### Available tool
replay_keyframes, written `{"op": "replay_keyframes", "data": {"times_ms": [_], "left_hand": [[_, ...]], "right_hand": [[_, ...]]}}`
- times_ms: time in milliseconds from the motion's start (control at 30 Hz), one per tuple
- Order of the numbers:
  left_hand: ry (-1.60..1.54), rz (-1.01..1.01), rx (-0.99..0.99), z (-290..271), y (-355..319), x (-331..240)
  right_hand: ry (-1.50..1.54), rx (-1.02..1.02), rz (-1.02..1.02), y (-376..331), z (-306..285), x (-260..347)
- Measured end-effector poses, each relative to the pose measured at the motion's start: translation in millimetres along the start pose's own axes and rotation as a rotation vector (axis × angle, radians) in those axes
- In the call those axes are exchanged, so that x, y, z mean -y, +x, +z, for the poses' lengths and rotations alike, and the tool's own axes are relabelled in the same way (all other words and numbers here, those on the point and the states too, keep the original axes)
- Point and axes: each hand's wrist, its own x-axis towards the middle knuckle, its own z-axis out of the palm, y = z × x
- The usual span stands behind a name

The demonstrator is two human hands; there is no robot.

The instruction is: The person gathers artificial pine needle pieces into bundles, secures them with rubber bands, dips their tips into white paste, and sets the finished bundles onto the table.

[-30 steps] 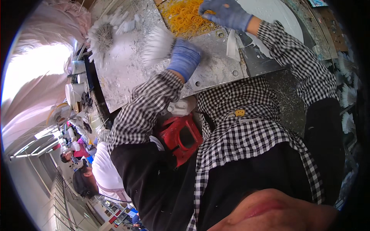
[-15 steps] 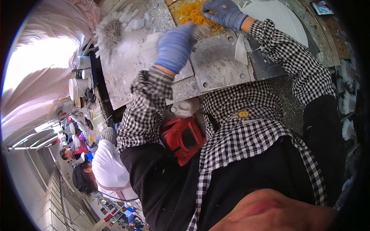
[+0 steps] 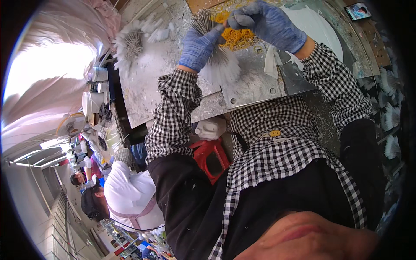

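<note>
My left hand [image 3: 197,48], in a blue knitted glove, is closed around a bundle of thin grey wire-like stems [image 3: 203,22]. White, feathery ends [image 3: 223,67] fan out from the bundle below the hand, over a metal plate. Close by on the right, my right hand [image 3: 271,26], gloved alike, has its fingers curled and pinched near the top of the bundle; whatever lies between them is too small to make out. Behind and below both hands is a pile of yellow rubber bands [image 3: 238,40].
Another white-ended bundle [image 3: 133,43] lies at the table's left. Flat metal plates [image 3: 253,84] cover the front edge, with a white strip [image 3: 271,63] on them. A large white disc [image 3: 318,30] and a phone [image 3: 358,11] are at right. Below stand a red stool [image 3: 211,158] and white jug [image 3: 210,129].
My left hand, blurred earlier, now holds the bundle upright beside the rubber bands. My right hand has moved from the rubber bands slightly right and nearer, with its fingers curled beside the bundle.
</note>
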Motion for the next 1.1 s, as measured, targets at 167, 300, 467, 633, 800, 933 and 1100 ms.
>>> {"op": "replay_keyframes", "data": {"times_ms": [167,300,467,633,800,933,1100], "left_hand": [[-0.126,0.109,0.096,12,-10,-11],[-0.084,0.065,0.225,28,-16,-20],[0.452,0.269,0.452,45,-19,12],[0.866,0.392,0.315,68,-31,-3],[0.047,0.024,0.299,51,-26,-20],[0.105,0.081,0.458,55,-24,-10],[0.663,0.506,0.550,54,-38,-11]], "right_hand": [[-0.598,-0.060,0.146,-22,26,40],[-1.016,-0.329,-0.155,-22,33,32],[-1.493,-0.086,0.189,-5,60,23],[-1.483,-0.344,0.581,-17,-27,41],[-0.228,-0.205,-0.056,-26,0,16],[-1.292,0.252,-0.339,-16,51,48],[-1.434,0.248,-0.271,-17,51,38]]}}
